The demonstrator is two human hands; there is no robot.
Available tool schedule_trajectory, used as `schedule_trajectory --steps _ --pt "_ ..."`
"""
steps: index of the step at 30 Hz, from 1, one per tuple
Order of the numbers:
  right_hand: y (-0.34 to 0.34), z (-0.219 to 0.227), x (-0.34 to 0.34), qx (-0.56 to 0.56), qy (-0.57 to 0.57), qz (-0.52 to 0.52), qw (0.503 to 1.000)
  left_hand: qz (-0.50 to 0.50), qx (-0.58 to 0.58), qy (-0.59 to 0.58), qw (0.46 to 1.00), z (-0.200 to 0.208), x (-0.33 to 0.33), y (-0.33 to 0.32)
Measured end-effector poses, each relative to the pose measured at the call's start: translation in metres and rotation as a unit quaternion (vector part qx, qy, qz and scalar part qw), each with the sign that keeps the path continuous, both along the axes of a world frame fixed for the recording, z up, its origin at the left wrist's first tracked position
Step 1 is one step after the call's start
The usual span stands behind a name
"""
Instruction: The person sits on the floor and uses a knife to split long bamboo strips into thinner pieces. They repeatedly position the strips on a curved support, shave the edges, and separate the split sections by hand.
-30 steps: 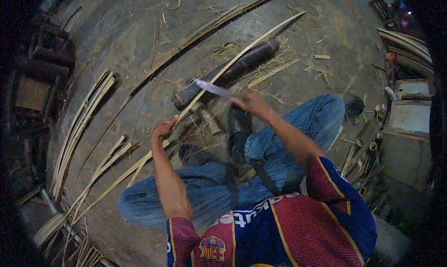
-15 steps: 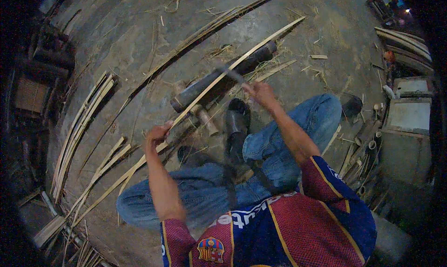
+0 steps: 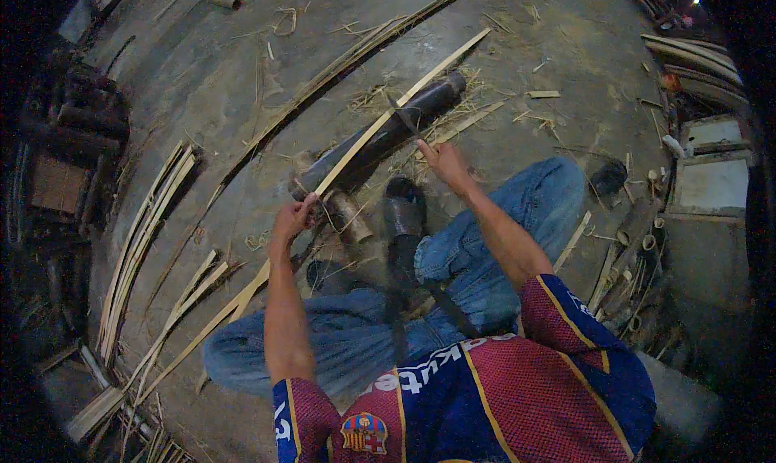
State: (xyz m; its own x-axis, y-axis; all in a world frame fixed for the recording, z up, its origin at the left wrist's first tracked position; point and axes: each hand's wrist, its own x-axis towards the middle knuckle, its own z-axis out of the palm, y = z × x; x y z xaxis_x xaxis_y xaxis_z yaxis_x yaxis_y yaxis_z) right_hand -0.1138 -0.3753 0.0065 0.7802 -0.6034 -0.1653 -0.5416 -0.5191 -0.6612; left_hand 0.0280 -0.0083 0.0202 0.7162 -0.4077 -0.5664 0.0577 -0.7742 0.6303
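A long pale bamboo strip [image 3: 368,135] slants from lower left to upper right, lying over a dark log [image 3: 376,140] on the floor. My left hand [image 3: 296,219] is closed on the strip near the log's near-left end. A knife [image 3: 406,118] is gripped in my right hand [image 3: 445,163], its blade pointing up and left. The blade's tip part meets or crosses the strip above the log; whether it is cutting in, I cannot tell. A short wooden piece [image 3: 352,217] lies beside the log, close to my left hand.
Bundled bamboo strips [image 3: 149,245] lie at the left, and one long bundle [image 3: 323,82] runs across behind the log. Loose strips [image 3: 194,284] reach my left knee. Shavings [image 3: 380,94] litter the floor round the log. Cut bamboo tubes [image 3: 647,242] are piled at the right.
My left hand has moved up and right along with the strip's near part. The strip's far end has shifted left. The knife, blurred before, now shows sharply against the strip.
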Motion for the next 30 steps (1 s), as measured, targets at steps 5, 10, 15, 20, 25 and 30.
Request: schedule_trajectory --steps 5,10,15,20,25,30 --pt "0.047 0.024 -0.008 0.026 0.027 0.161 0.986 0.025 0.009 -0.06 0.998 -0.038 0.01 0.014" --pt "0.041 0.018 -0.007 -0.027 0.023 0.213 0.976 0.018 0.047 0.044 0.998 -0.015 0.01 0.041" --pt "0.002 0.021 -0.003 0.055 0.01 0.064 0.996 0.092 0.034 0.102 0.99 0.0 0.002 0.05" --pt "0.047 0.023 -0.009 -0.103 0.024 0.223 0.969 0.071 0.074 0.088 0.991 0.021 -0.006 0.047" --pt "0.028 0.018 0.0 -0.063 0.1 0.126 0.985 0.052 0.076 0.02 0.996 -0.011 -0.005 0.065" --pt "0.025 -0.011 -0.016 0.017 -0.028 0.076 0.997 0.037 0.052 0.021 0.998 -0.011 -0.003 0.065"
